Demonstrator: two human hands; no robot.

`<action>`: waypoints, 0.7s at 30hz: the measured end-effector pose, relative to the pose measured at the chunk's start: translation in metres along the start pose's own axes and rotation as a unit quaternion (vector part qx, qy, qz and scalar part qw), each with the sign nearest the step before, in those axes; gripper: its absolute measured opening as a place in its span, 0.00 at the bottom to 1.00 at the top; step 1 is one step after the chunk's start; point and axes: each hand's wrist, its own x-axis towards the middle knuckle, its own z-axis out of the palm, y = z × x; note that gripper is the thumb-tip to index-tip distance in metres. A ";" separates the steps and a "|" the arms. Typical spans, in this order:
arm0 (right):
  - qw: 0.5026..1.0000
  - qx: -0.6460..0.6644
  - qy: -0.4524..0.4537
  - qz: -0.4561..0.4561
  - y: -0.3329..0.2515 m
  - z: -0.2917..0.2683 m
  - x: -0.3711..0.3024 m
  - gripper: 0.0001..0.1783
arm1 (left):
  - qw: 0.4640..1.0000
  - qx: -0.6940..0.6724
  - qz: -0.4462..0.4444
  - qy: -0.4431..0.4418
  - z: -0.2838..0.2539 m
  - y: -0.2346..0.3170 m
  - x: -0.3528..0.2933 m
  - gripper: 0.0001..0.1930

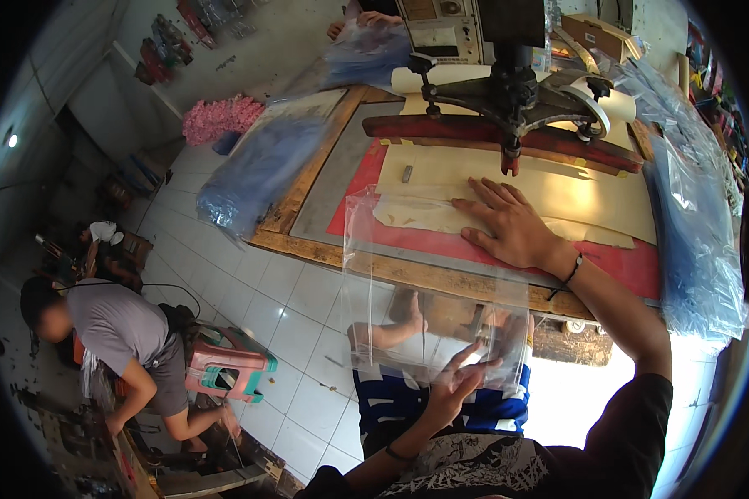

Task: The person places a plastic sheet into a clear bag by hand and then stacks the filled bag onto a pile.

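Note:
A clear plastic sheet or bag (437, 312) hangs over the front wooden edge of the work table, its far part lying on the red and cream work surface. My left hand (458, 387) is at its near end, low in front of my body, fingers closed on the plastic. On the cream sheet (591, 187), my right hand (512, 224) lies flat with fingers spread, beside the plastic's far part. Red sheeting (441, 241) shows under the cream one. Just beyond my right hand, a long dark-red press bar (441, 129) hangs from a black machine head (516, 79).
Stacks of bluish plastic sheets lie left (262, 170) and right (695, 241) on the table. A small metal piece (407, 173) rests on the cream sheet. Another person (125, 324) sits at lower left by a pink-and-green stool (233, 366); someone's hands (366, 21) handle plastic behind.

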 end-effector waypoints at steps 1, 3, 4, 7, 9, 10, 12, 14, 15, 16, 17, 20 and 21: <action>1.000 0.000 0.000 0.002 0.000 0.000 -0.001 0.28 | 0.999 -0.036 0.038 0.006 -0.005 -0.004 0.000 0.34; 1.000 -0.005 0.025 -0.012 0.002 0.000 0.000 0.28 | 0.984 -0.149 0.085 0.047 -0.022 -0.003 -0.003 0.32; 0.999 -0.001 0.032 -0.021 0.001 0.005 0.002 0.29 | 0.970 -0.206 0.106 0.074 -0.032 0.001 -0.009 0.32; 0.999 0.009 0.031 -0.019 0.004 0.004 0.000 0.28 | 0.943 -0.254 0.141 0.160 -0.055 0.026 -0.007 0.29; 0.999 0.021 0.035 -0.021 0.005 0.003 0.001 0.28 | 0.927 -0.287 0.167 0.174 -0.070 0.043 -0.005 0.28; 0.999 0.027 0.033 -0.023 0.005 0.003 0.001 0.28 | 0.922 -0.295 0.178 0.178 -0.075 0.050 -0.004 0.27; 0.997 0.061 0.033 -0.020 0.008 0.005 0.001 0.27 | 0.908 -0.321 0.195 0.187 -0.084 0.057 -0.004 0.26; 0.996 0.079 0.048 -0.010 0.010 0.005 0.002 0.26 | 0.891 -0.355 0.205 0.196 -0.093 0.061 -0.004 0.25; 0.995 0.080 0.062 -0.001 0.010 0.006 0.002 0.26 | 0.900 -0.324 0.215 0.199 -0.098 0.064 -0.006 0.24; 0.994 0.081 0.075 0.009 0.010 0.007 0.002 0.26 | 0.895 -0.329 0.236 0.189 -0.103 0.068 -0.010 0.24; 0.994 0.076 0.077 0.002 0.010 0.006 0.003 0.25 | 0.889 -0.334 0.256 0.180 -0.109 0.073 -0.013 0.24; 0.994 0.077 0.075 -0.018 0.005 0.002 0.004 0.24 | 0.862 -0.394 0.277 0.158 -0.109 0.071 -0.020 0.29; 0.994 0.083 0.069 -0.021 0.004 0.000 0.004 0.24 | 0.870 -0.391 0.254 0.162 -0.101 0.064 -0.023 0.30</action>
